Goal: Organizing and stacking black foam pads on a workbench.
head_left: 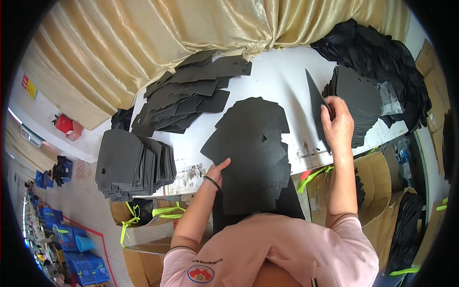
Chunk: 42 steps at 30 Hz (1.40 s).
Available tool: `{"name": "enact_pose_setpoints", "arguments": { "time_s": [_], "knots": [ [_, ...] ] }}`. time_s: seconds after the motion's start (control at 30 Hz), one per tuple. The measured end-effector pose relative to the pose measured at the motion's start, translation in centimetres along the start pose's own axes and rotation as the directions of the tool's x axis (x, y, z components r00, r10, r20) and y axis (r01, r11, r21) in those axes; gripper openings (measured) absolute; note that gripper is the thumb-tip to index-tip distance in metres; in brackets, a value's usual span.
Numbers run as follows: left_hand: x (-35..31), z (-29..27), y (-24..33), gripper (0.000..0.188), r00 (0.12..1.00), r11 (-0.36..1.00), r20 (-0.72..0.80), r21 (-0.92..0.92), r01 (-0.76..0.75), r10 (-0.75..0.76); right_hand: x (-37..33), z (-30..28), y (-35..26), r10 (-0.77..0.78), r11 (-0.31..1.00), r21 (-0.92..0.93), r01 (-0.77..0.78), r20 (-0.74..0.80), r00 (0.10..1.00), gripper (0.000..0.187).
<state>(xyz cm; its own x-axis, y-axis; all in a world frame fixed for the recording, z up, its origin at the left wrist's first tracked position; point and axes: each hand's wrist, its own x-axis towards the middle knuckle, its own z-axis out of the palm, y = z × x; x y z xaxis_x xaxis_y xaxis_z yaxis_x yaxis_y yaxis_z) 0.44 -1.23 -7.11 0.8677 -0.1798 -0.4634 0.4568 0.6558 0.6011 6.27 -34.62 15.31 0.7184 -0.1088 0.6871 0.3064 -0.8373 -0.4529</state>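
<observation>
Directly in front of me lies a fanned pile of flat black sheets (pixel 253 148), rounded at one end, the top one with a small hole. It overhangs the table's near edge. My left hand (pixel 218 173) grips the pile's left edge, thumb on top and the other fingers hidden underneath. At the right, my right hand (pixel 339 125) pinches a single black sheet (pixel 313 98), held up almost edge-on to the view. Just beside that hand stands a neat stack of similar black sheets (pixel 357 98), with a clear plastic bag (pixel 391 99) at its far right side.
Another black stack (pixel 119 160) stands at the table's left front, and loose sheets (pixel 191 91) lie scattered behind it. A dark heap (pixel 382 52) fills the back right. Gold curtains (pixel 191 26) hang behind the white table (pixel 272 71). Cardboard boxes (pixel 373 184) stand below.
</observation>
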Motion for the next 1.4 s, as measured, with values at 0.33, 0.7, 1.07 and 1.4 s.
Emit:
{"name": "enact_pose_setpoints", "arguments": {
  "time_s": [0.33, 0.7, 1.07, 1.4],
  "knots": [
    [0.0, -0.5, -0.4, 0.053, 0.996, 0.993, 0.035, 0.071, -0.089, 0.087, 9.5, 2.7, -5.3, -0.575, 0.755, 0.64, -0.145, 0.751, 0.324, 0.015],
    [0.1, -0.5, 0.2, 0.058, 0.979, 0.974, 0.101, 0.127, -0.189, 0.177, -0.9, 23.6, -4.3, -0.477, 0.86, 0.333, 0.387, 0.794, 0.377, 0.053],
    [0.1, 5.6, 4.4, 0.053, 0.988, 0.94, 0.03, 0.306, -0.153, 0.151, -2.7, 21.5, 5.4, 0.068, 0.966, 0.096, -0.239, 0.801, 0.595, 0.075],
    [-4.4, 17.0, 18.2, 0.053, 0.847, -0.023, 0.508, 0.859, -0.511, 0.157, -6.0, 16.3, 3.4, 0.201, 0.493, 0.817, -0.298, 0.226, 0.953, 0.058]
  ]
}}
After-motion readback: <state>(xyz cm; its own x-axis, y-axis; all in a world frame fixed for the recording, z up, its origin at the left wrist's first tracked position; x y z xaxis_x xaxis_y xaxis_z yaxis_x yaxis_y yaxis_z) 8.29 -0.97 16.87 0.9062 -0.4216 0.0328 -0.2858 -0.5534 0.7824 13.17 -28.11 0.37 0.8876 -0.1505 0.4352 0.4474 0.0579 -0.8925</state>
